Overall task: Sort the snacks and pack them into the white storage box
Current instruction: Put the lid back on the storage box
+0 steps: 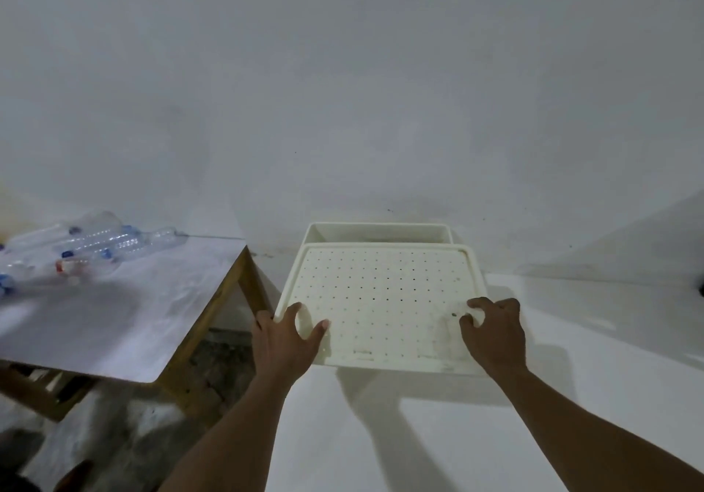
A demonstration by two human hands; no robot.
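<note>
Head view: at frame centre, the left hand (286,333) and right hand (493,329) grip the near corners of a perforated lid (381,293) over the white storage box (377,233) on a counter (571,396); plastic bottles (95,244) lie upper left.

No readable text anywhere — the labels on the plastic bottles (95,246) at the desk's far left corner are too blurred.

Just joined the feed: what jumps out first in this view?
Both hands grip the near edge of a white perforated lid at centre, left hand at its left corner, right hand at its right. The lid sits offset over the white storage box. Empty plastic bottles lie on the left table.
</note>
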